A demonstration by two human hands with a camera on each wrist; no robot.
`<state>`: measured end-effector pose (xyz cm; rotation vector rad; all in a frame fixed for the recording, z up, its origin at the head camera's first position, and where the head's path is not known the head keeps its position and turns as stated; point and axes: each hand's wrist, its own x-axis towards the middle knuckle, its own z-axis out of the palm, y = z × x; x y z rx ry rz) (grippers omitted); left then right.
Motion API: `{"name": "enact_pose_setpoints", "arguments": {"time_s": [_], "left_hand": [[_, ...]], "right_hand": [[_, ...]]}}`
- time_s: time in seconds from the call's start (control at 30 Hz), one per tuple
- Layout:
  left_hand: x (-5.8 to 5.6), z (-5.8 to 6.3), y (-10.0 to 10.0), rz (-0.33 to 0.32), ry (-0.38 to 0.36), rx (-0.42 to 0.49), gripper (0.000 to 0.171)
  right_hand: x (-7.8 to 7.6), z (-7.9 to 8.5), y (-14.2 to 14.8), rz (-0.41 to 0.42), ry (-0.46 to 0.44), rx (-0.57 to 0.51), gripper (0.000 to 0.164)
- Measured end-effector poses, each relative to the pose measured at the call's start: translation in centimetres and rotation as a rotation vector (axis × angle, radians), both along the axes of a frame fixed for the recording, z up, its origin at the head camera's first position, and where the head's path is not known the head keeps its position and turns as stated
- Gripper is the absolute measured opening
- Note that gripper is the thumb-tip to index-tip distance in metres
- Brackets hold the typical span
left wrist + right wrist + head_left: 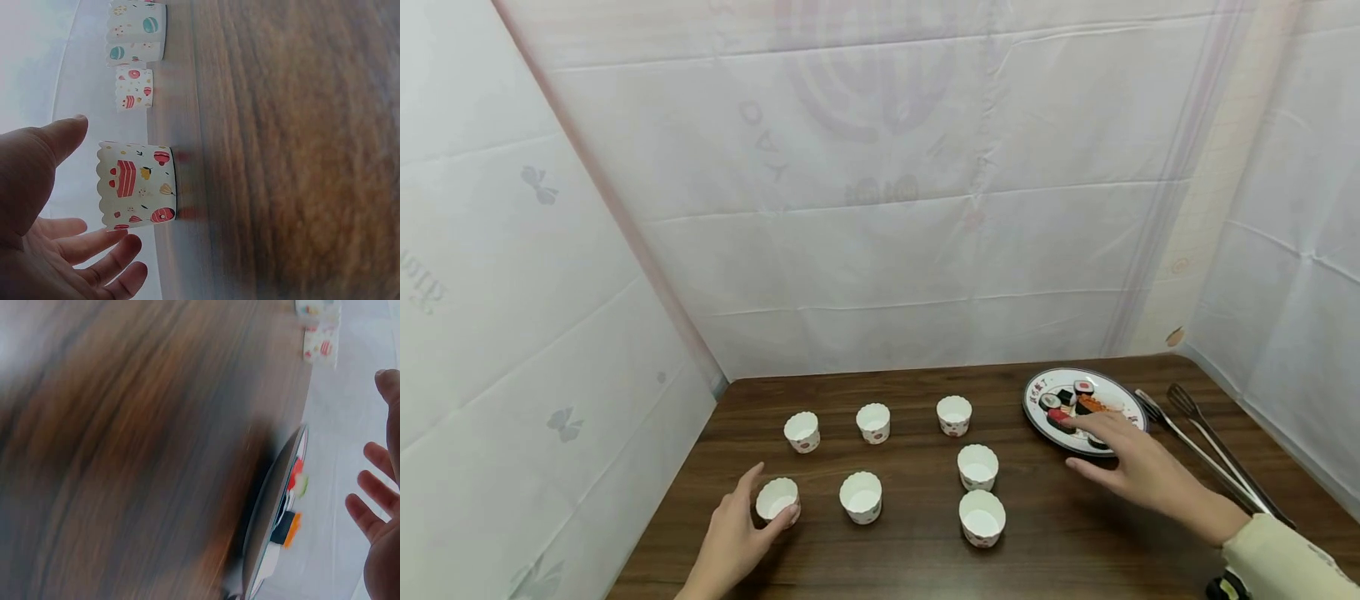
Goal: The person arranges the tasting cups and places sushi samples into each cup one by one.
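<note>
My left hand (733, 529) is at the front-left paper baking cup (778, 502), thumb and fingers spread on either side of it. In the left wrist view this cup (137, 186) stands upright on the table, printed with cake and donut pictures, a fingertip overlapping its scalloped rim. My right hand (1138, 467) hovers over the near right part of a round plate (1033, 408), fingers loosely extended and holding nothing. On the plate lie several sushi pieces, among them a red-topped one (1060, 420) and an orange-topped one (291, 530).
Several more white baking cups (861, 498) stand upright across the table, two close together at the middle right (982, 518). Long metal utensils (1213, 450) with slotted heads lie right of the plate. White sheeting (880, 250) closes off the back and sides.
</note>
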<state>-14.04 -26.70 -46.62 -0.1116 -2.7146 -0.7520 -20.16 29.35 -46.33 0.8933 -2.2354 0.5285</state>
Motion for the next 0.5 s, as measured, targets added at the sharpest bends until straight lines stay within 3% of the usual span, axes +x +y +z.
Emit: {"name": "enact_pose_setpoints", "arguments": {"time_s": [0.13, 0.3, 0.5], "left_hand": [[0.0, -0.3, -0.1, 0.014, 0.018, -0.012, 0.083], [0.0, -0.3, -0.2, 0.014, 0.046, -0.037, 0.076], [-0.1, -0.1, -0.3, 0.028, -0.013, -0.041, 0.076]], "right_hand": [[-0.4, -0.1, 1.5, -0.088, 0.005, 0.058, 0.065], [-1.0, -0.5, 4.0, -0.135, -0.033, 0.093, 0.073], [-0.9, -0.8, 7.5, -0.265, -0.119, 0.181, 0.084]]}}
